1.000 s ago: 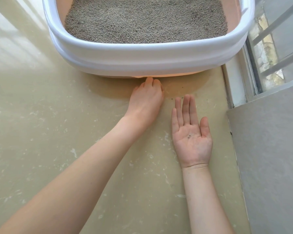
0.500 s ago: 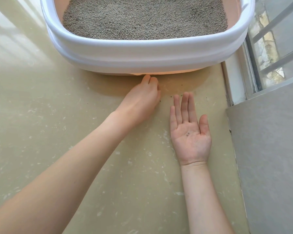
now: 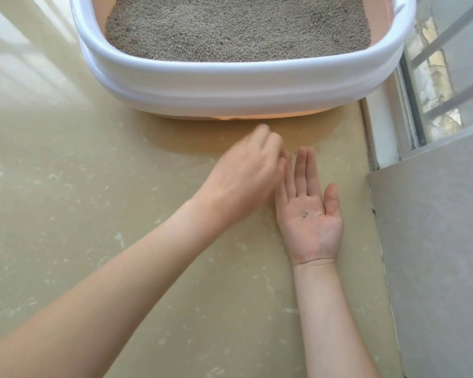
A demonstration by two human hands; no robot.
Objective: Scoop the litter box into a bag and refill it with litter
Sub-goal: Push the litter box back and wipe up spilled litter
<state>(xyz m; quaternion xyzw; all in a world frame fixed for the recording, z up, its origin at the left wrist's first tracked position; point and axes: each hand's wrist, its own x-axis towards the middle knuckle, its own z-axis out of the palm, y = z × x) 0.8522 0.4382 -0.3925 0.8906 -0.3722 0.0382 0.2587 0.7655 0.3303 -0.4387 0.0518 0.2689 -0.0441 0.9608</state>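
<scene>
Litter [image 3: 238, 28] in litter box [image 3: 230, 85]; hands before it, left hand [image 3: 246, 173] beside right hand [image 3: 309, 211]

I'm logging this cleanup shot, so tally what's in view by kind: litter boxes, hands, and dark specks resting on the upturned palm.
White-rimmed plastic litter box filled with grey granular litter: 1
Bare hands: 2, the blurred left hand and the flat, palm-up right hand
Dark specks on the right palm: about 2, too small to count surely
Total: about 5
</scene>
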